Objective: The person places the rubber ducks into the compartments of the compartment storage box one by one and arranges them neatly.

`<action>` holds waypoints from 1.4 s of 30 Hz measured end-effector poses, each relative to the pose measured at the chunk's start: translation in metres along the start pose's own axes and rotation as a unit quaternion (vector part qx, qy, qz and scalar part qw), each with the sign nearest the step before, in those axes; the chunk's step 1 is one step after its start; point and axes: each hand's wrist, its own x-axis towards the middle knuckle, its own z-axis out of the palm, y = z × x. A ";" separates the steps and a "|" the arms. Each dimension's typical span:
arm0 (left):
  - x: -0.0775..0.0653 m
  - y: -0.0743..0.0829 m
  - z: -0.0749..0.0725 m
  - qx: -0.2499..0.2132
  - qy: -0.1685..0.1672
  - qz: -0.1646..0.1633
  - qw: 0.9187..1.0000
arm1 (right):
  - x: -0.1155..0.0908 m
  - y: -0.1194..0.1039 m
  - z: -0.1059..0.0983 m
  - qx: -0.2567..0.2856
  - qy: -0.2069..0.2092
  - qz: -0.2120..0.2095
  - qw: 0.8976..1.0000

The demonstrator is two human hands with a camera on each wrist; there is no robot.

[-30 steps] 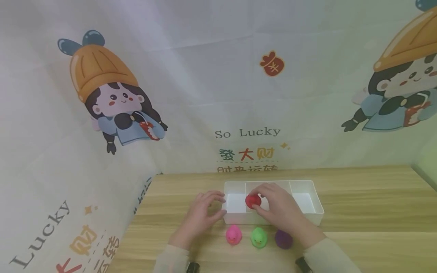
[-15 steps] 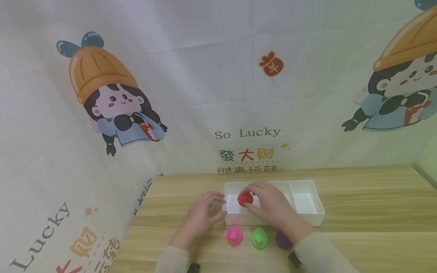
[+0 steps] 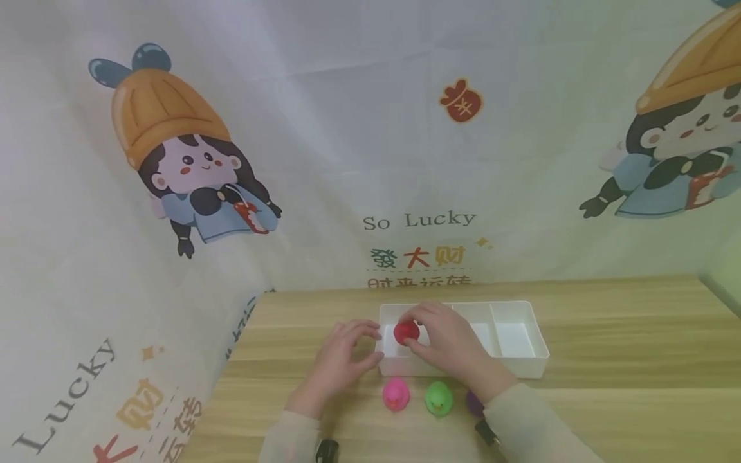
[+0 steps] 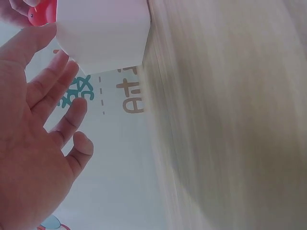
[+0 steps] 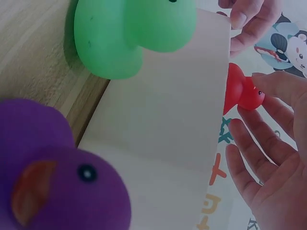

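My right hand (image 3: 448,337) pinches a red rubber duck (image 3: 406,332) between thumb and fingers, over the leftmost compartment of a white divided tray (image 3: 523,368). In the right wrist view the red duck (image 5: 243,88) shows just above the tray's rim, its head between my fingertips. At the tray's left end, my left hand (image 3: 341,357) touches the rim with its thumb and fingertips, fingers spread. The left wrist view shows the fingers of this left hand (image 4: 38,124) loosely extended beside the tray's end wall (image 4: 103,36).
In front of the tray stand a pink duck (image 3: 396,393), a green duck (image 3: 439,399) and a purple duck (image 3: 475,403), the last partly hidden by my right forearm. A printed cloth (image 3: 324,193) hangs behind the wooden table (image 3: 625,360).
My right hand has carried the red duck leftward, from above the second compartment to above the leftmost one. The left hand stays at the tray's left end.
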 end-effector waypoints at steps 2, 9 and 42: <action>0.000 0.000 -0.001 0.000 0.000 0.002 1.000 | 0.002 -0.001 0.002 -0.003 -0.006 0.003 1.000; 0.001 0.000 -0.003 -0.001 0.000 0.013 1.000 | 0.006 0.002 0.008 -0.005 -0.021 0.004 1.000; 0.001 0.004 -0.003 -0.007 -0.021 -0.011 1.000 | 0.020 0.010 0.029 -0.034 -0.112 0.042 0.992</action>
